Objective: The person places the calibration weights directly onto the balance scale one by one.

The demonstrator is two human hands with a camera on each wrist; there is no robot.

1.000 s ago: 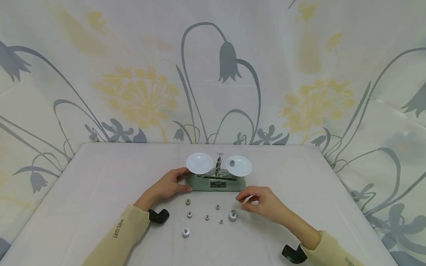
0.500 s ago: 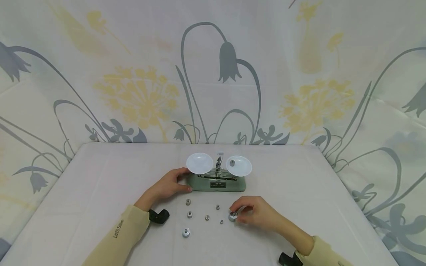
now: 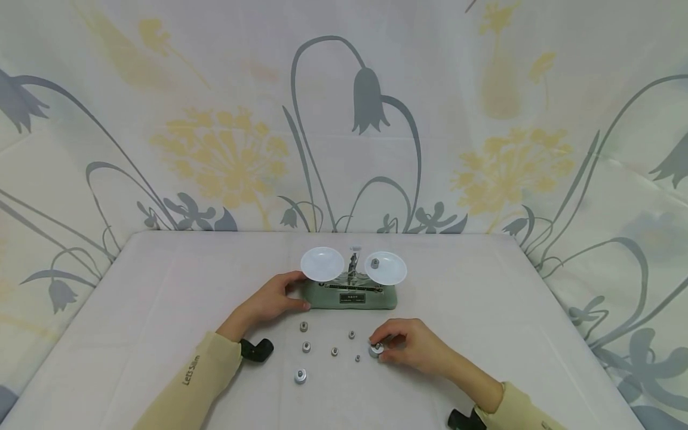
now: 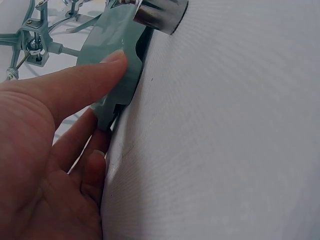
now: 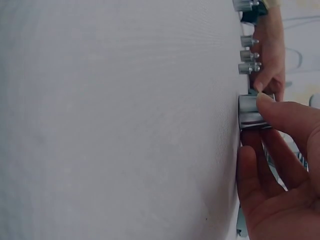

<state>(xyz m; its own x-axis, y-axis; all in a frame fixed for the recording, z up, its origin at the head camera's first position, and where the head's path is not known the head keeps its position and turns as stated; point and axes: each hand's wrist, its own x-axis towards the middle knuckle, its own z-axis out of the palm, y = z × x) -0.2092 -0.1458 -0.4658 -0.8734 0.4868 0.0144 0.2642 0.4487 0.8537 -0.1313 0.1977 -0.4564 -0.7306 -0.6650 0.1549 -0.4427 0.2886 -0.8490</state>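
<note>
- The right hand point(image 3: 411, 349) is pinching the largest weight point(image 3: 376, 349), thumb and fingers curled round its top; the weight is sitting on the worktop point(image 3: 484, 310) at that hand's fingertips.
- That weight is showing as a short, shiny silver cylinder point(image 5: 252, 112) with a small knob on top, wider than the others.
- The left hand point(image 3: 271, 301) is gripping the left end of the balance scale point(image 3: 349, 295), thumb lying along its green base point(image 4: 112, 60), fingers tucked at its edge.
- The scale is carrying two white pans: the left pan point(image 3: 322, 263), just above the left hand, is lying bare; the right pan point(image 3: 386, 267) is bearing one small weight point(image 3: 375, 263).
- Six smaller loose weights are standing on the worktop between the two hands, just left of the right hand's fingertips, making seven loose weights counting the held one.
</note>
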